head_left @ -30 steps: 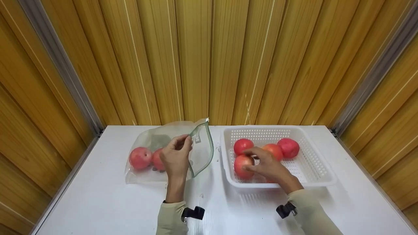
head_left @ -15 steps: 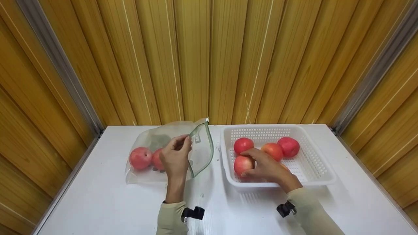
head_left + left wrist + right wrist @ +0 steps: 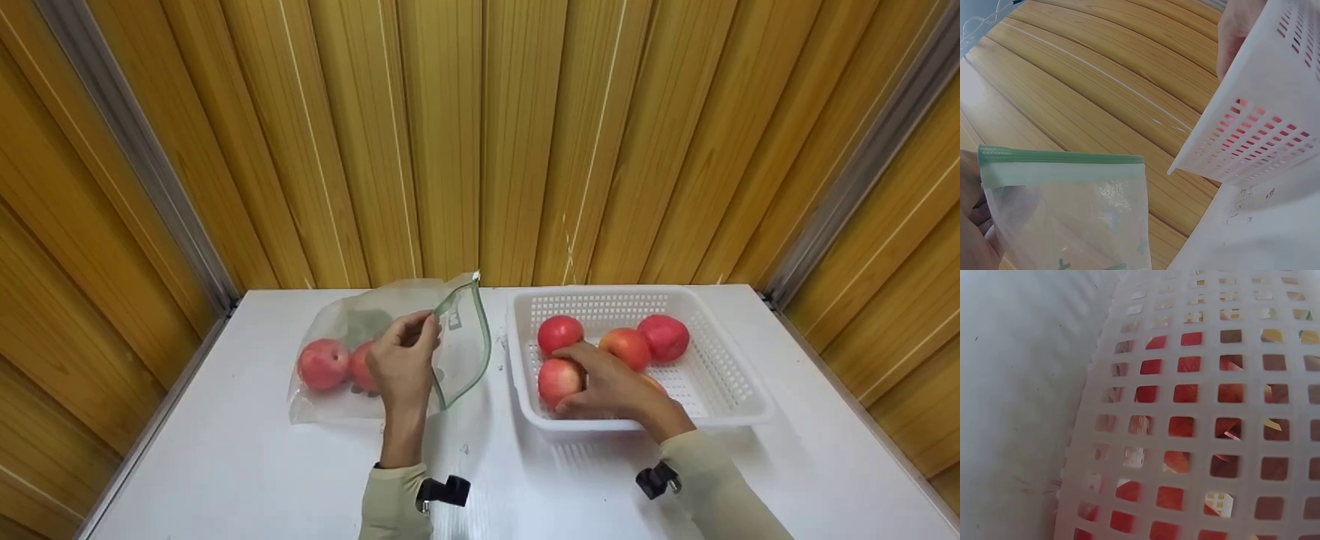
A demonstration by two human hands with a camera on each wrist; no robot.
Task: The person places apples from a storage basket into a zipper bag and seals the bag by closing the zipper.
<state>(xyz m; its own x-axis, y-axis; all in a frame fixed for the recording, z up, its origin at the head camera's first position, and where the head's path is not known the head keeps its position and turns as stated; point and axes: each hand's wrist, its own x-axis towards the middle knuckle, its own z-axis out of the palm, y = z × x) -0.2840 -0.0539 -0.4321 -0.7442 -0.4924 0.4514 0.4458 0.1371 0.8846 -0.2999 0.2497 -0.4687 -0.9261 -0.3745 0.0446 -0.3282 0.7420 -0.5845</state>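
Observation:
In the head view my left hand (image 3: 405, 360) pinches the mouth edge of a clear zip bag (image 3: 461, 356) with a green seal. Its mouth gapes toward the right. Inside the bag lie red apples (image 3: 323, 364), one partly behind my hand. The left wrist view shows the green zip strip (image 3: 1061, 156) running out from the fingers. My right hand (image 3: 619, 386) reaches into the white basket (image 3: 727, 375) and grips a red apple (image 3: 559, 381) at the front left, thumb on the near side. In the right wrist view the basket wall hides that grip.
Other red fruits stay in the basket: one apple (image 3: 560, 334) behind the gripped one, another (image 3: 626, 348) mid-basket, and a darker lumpy fruit (image 3: 664, 337) beside it. Part of one more shows behind my right hand. Wood-patterned walls (image 3: 517, 150) enclose the white table (image 3: 225, 465).
My right hand has settled lower and closer round the front-left apple, its fingers and thumb now against it. The left hand and the bag have stayed in place.

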